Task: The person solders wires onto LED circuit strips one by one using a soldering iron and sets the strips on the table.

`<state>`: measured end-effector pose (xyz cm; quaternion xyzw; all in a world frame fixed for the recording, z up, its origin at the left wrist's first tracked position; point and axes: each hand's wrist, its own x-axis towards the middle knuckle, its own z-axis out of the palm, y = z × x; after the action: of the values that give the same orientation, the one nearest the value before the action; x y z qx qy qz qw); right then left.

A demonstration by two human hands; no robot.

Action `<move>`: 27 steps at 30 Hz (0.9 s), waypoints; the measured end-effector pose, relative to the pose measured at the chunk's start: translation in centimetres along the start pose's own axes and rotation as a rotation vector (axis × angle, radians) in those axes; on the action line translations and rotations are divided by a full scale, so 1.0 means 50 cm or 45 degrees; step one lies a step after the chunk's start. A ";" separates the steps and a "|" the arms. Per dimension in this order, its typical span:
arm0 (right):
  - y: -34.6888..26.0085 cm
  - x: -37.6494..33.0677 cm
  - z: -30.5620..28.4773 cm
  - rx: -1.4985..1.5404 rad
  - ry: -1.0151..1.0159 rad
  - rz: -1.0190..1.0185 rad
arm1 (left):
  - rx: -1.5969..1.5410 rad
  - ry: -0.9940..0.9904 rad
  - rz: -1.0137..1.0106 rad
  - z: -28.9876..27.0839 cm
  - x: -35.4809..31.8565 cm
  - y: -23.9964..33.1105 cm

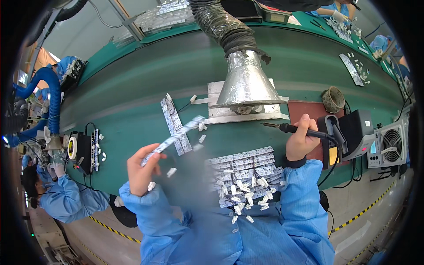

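My left hand (142, 169) is closed on one end of a narrow white circuit board strip (180, 134), which slants up and away to the right. Beneath its far part lie more circuit board strips (169, 115) on the bench. In my right hand (302, 138) is a soldering iron (289, 128), its tip pointing left toward the middle of the bench. Between my arms, near the front edge, lies a group of wired circuit board strips (243, 161) with several white connectors (241, 186) on short dark leads. A blurred patch hides part of their left side.
A metal fume hood (248, 79) hangs over a pale fixture (215, 91) at the back. At the right are a soldering station (356, 128), a round pot (333, 99) and a fan unit (391, 145). Co-workers in blue sit at the left (70, 198) and far right.
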<state>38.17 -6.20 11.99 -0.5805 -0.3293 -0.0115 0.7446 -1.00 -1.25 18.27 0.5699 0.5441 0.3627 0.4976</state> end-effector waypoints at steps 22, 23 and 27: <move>-0.018 -0.006 0.006 0.033 -0.112 0.092 | 0.524 0.217 0.028 0.063 0.124 -0.084; -0.019 -0.005 0.007 0.026 -0.119 0.092 | 0.525 0.213 0.031 0.064 0.128 -0.090; -0.019 -0.006 0.007 0.028 -0.122 0.082 | 0.605 0.210 0.161 0.079 0.125 -0.086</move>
<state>37.41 -6.30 12.68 -0.5825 -0.3459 0.0439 0.7343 2.56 3.82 12.37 0.6721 0.6161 0.3003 0.2801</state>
